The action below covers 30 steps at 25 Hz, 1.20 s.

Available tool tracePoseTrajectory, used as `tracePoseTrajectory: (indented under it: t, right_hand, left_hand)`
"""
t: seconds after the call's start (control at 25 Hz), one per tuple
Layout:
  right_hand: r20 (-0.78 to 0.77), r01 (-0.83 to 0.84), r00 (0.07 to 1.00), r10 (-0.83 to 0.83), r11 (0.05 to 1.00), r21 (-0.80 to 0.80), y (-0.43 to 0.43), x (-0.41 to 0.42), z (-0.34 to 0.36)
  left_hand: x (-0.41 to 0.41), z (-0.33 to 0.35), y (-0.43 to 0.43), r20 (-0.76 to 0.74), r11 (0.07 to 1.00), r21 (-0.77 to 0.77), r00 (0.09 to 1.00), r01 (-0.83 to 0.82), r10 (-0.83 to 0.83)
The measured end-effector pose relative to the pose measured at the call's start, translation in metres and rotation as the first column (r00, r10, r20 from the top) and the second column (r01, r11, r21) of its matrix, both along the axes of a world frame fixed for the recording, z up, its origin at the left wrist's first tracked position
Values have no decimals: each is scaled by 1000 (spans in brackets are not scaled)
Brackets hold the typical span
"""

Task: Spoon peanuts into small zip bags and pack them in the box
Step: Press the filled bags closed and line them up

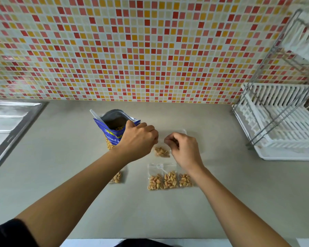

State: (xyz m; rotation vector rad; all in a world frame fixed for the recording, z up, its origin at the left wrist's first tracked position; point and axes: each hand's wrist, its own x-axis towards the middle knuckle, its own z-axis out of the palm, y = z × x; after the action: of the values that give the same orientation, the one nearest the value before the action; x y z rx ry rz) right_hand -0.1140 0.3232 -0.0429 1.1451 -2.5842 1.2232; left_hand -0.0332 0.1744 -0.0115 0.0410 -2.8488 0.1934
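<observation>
A small clear zip bag (161, 151) holding a few peanuts hangs between my hands above the counter. My left hand (139, 139) pinches its top left edge and my right hand (183, 148) pinches its top right edge. Behind my left hand stands an open blue peanut pouch (112, 129). Three filled zip bags (169, 180) lie side by side on the counter near me, and one more filled bag (117, 177) lies partly hidden under my left forearm. A clear container (181, 131) shows behind my right hand, mostly hidden.
A steel sink drainboard (11, 122) runs along the left. A white dish rack with a metal frame (282, 122) stands at the right. The grey counter (150, 211) meets a mosaic tile wall (150, 50) behind.
</observation>
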Motion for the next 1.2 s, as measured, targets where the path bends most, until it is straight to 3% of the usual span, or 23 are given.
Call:
tracePoseTrajectory:
  t: [0.2, 0.28, 0.32, 0.4, 0.48, 0.52, 0.72, 0.76, 0.8, 0.96, 1.12, 1.2]
  right_hand:
    - [22, -16, 1000, 16, 1000, 6, 7, -4, -4]
    - [55, -36, 998, 34, 999, 33, 6, 0, -6]
    - [83, -47, 996, 43, 998, 49, 6, 1, -7]
    - [166, -80, 984, 69, 995, 59, 5, 3, -11]
    - [272, -123, 956, 109, 992, 35, 4, 8, -17]
    - [316, -137, 941, 123, 990, 21, 2, 11, -22]
    - [403, -106, 911, 84, 994, 32, -19, 23, -60]
    - [392, -110, 917, 70, 991, 82, -24, 24, -69]
    - [368, -116, 928, 54, 982, 148, -28, 26, -77]
    - [268, -87, 963, -15, 928, 362, -46, 32, -105]
    - [170, -72, 985, -19, 858, 509, -55, 34, -121]
    - [121, -92, 992, 34, 856, 508, -59, 38, -124]
  left_hand:
    - [9, -6, -2, 82, 999, -24, 996, -31, 33]
    - [12, -13, -4, 45, 999, -39, 999, -18, 20]
    - [14, -17, -7, 22, 1000, 20, 1000, -8, 8]
    - [21, -26, -9, 110, 923, 379, 994, -64, 24]
    - [34, -44, -12, 327, 606, 749, 945, -268, 14]
    - [41, -58, -13, 387, 427, 835, 922, -346, -10]
    - [70, -106, -3, 439, -198, 889, 892, -414, 108]
    - [74, -111, -1, 464, -275, 868, 872, -413, 156]
    - [76, -118, 0, 493, -293, 856, 845, -427, 207]
    - [78, -140, 3, 541, -48, 826, 768, -561, 343]
    - [75, -145, 4, 485, 347, 719, 792, -603, 372]
    - [81, -147, -9, 404, 454, 682, 813, -574, 420]
